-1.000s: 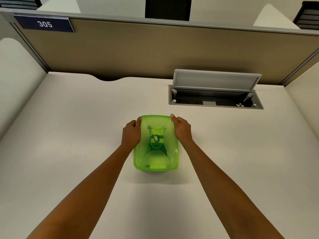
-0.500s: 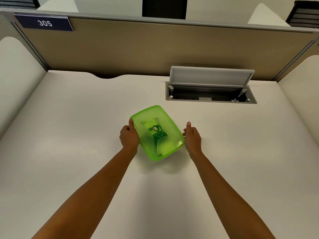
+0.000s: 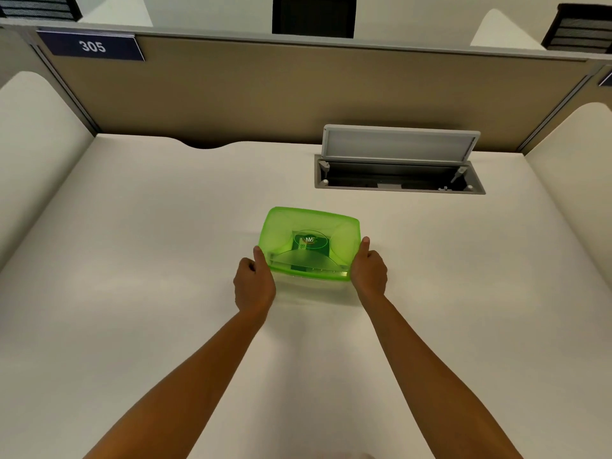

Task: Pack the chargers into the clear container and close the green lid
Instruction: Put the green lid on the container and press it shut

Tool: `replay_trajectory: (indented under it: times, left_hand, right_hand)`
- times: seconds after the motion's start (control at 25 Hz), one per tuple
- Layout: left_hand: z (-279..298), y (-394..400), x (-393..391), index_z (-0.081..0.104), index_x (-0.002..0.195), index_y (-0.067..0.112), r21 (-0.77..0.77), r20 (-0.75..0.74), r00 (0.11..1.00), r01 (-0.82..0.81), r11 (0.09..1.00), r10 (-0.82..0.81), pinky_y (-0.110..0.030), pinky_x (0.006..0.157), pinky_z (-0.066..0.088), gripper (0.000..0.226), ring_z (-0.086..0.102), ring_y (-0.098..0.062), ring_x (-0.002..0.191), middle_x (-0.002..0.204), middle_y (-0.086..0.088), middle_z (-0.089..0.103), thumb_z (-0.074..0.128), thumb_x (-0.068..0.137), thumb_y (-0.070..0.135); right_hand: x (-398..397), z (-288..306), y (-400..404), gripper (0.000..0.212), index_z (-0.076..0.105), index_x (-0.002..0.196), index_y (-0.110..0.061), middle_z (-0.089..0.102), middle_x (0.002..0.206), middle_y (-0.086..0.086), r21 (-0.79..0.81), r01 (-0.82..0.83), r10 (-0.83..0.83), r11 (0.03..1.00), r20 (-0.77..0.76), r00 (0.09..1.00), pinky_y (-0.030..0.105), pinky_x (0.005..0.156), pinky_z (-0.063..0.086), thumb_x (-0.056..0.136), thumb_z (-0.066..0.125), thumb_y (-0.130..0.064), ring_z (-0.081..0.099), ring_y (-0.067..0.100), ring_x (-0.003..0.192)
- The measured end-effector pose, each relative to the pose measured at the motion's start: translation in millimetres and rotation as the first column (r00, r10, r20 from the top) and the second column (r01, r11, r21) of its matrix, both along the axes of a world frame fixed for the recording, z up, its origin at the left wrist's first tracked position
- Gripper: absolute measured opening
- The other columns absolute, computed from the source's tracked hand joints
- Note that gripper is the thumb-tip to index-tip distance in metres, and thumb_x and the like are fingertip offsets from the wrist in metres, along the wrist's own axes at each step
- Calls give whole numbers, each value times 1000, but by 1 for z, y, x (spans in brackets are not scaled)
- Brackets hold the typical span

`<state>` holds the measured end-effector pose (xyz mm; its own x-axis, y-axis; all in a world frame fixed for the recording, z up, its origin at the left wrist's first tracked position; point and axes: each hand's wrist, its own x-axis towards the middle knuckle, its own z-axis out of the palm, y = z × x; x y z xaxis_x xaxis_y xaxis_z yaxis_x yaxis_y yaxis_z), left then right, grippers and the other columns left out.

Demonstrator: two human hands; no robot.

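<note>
A clear container with a translucent green lid [image 3: 309, 241] on top sits in the middle of the white desk [image 3: 132, 260], its long side now running left to right. My left hand [image 3: 254, 281] grips its near left corner, thumb up along the lid's edge. My right hand [image 3: 368, 272] grips the near right corner the same way. A dark green label shows through the lid. No charger can be made out through the green plastic.
An open cable hatch [image 3: 399, 178] with its grey flap raised lies in the desk behind and right of the container. A tan partition [image 3: 298, 94] with a "305" sign [image 3: 91, 46] closes off the back. Rounded white side panels stand left and right.
The container has been turned about a quarter turn, from lengthwise to crosswise. Both hands moved from its far corners to its near corners.
</note>
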<state>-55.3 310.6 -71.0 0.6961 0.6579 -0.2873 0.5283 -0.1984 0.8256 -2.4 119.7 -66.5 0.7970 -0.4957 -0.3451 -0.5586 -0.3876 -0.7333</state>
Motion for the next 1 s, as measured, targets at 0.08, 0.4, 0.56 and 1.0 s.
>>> replay_trajectory:
  times: [0.08,0.4,0.56,1.0]
  left_hand:
    - [4,10,16,48,69,15,17,-50,997,64,998,-63,-33,61,38,64,52,-18,65,72,-2,57,24,92,70]
    - [2,19,24,34,53,15,231,-22,991,133,964,-131,-29,52,33,66,39,-22,49,49,-1,42,29,95,65]
    - [2,18,24,35,51,15,278,-22,991,131,952,-130,-30,53,34,66,40,-22,47,49,-1,43,28,97,61]
    - [4,29,62,42,71,16,250,-153,953,293,923,-261,-33,61,36,55,49,-19,62,69,0,54,34,93,66]
  right_hand:
    - [-3,1,3,72,67,94,-7,68,101,13,-87,-20,21,996,16,1000,36,74,39,99,16,-58,60,35,96]
    - [-2,1,4,59,68,110,-6,70,107,19,-210,-41,79,977,173,982,39,82,44,105,20,-40,61,40,103]
    - [0,0,4,58,68,103,-3,71,101,19,-220,-48,94,974,204,974,39,80,43,106,21,-36,62,39,98]
    - [33,6,-12,53,49,81,-12,54,72,-2,5,-173,172,985,97,980,33,66,37,95,35,-62,52,22,73]
